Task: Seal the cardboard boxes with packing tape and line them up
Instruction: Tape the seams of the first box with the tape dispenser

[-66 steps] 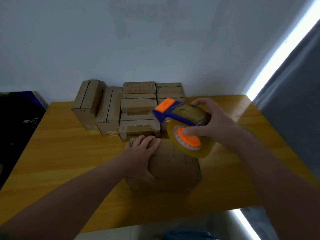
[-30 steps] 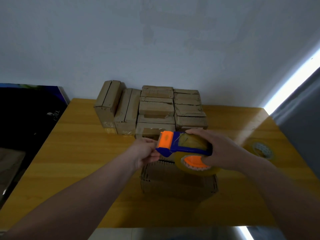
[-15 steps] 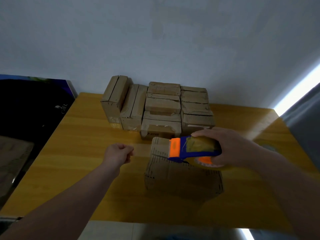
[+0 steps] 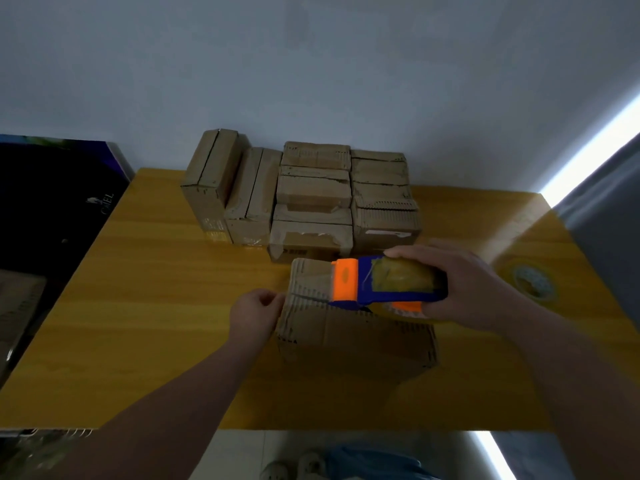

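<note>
A brown cardboard box [image 4: 356, 336] lies on the yellow table [image 4: 156, 306] in front of me. My right hand [image 4: 464, 289] grips a blue and orange tape dispenser [image 4: 384, 284] with a yellowish roll. The dispenser lies flat on the box top, its orange mouth pointing left. My left hand [image 4: 254, 315] is at the box's upper left edge, thumb and fingers pinched together on the tape end. The clear strip from there to the dispenser shows only faintly.
Several taped cardboard boxes [image 4: 311, 199] stand packed together at the back against the wall. A spare tape roll [image 4: 530, 282] lies flat on the table to the right. A dark board [image 4: 52, 209] stands left of the table. The table's front edge is near me.
My left hand pinched at the dispenser's mouth, drew away to the left, and has now come back to the box's left edge. The dispenser has lowered onto the box top.
</note>
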`<state>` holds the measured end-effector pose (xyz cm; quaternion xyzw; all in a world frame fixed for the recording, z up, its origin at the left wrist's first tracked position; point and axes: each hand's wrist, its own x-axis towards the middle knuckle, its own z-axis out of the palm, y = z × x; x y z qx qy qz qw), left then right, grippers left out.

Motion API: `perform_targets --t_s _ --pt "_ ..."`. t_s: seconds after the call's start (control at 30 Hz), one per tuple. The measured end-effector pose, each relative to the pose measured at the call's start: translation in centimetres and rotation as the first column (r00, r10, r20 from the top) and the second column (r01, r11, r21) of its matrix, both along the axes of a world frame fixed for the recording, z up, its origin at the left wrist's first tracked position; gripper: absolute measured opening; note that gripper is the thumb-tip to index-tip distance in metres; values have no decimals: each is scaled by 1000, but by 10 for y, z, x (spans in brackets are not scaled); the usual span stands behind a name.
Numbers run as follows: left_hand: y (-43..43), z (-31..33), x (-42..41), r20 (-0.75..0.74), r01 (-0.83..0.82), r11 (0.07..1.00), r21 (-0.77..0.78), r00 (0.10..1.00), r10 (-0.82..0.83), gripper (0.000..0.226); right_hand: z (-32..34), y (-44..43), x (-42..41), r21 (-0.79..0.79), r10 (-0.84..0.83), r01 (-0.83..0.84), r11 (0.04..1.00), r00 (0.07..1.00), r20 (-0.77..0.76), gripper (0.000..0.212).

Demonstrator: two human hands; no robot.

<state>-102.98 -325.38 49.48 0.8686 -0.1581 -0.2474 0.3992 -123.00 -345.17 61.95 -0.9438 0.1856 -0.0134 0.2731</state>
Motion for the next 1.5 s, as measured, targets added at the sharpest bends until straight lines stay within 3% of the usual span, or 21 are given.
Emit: perform_targets --t_s 0.13,0.17,0.23,0.27,0.33,0.4,0.57,0.63,0.67,0.7,0.73,0.8,0.9,1.0,1.17,1.5 --pt "4 -4 2 18 83 971 225 996 -89 41 -1 0 1 9 -17 17 1000 1000 24 82" --pt "5 -1 2 21 77 975 208 996 -83 39 -1 1 0 3 -15 15 1000 1000 22 82" --pt "4 6 0 -71 -14 1000 -9 997 13 33 -2 1 1 -17 -15 15 1000 1000 9 81" --pt "2 14 -3 -190 -74 987 -142 981 46 33 -2 2 1 -27 -17 17 1000 1000 4 81" --pt "-3 26 -9 -418 -83 952 -296 907 -50 41 -2 3 3 -45 -22 22 999 1000 1 79" --pt "-3 29 -16 -470 71 952 -297 857 -210 48 -3 5 5 -56 -17 18 998 1000 8 77" --pt "4 32 -10 -578 251 945 -210 747 -328 58 -3 8 6 -68 -22 23 997 1000 21 74" --pt "4 33 -2 -448 398 910 -114 797 -405 91 -1 9 6 -54 -22 24 998 999 31 73" --pt "2 36 1 -266 494 869 14 840 -473 113 -1 9 6 -49 -23 25 999 999 34 73" --pt "-1 37 5 -72 570 805 165 821 -567 131 0 9 6 -44 -26 27 999 999 35 73" --pt "-4 39 7 85 620 729 292 742 -665 140 -1 9 5 -42 -29 31 999 999 31 73" --pt "-15 44 11 200 682 574 454 550 -811 143 -1 8 5 -51 -30 31 998 999 20 74" --pt "-31 53 13 155 725 421 545 406 -901 138 0 9 4 -60 -25 26 998 1000 5 75" --pt "-41 60 13 140 728 342 594 325 -935 135 3 9 4 -42 -15 16 999 1000 7 74" --pt "-39 60 19 224 693 332 640 245 -943 127 8 8 9 -43 2 -3 999 1000 -11 74" --pt "-29 64 50 212 673 266 690 164 -964 125 18 13 21 -55 109 -117 992 986 -128 78"
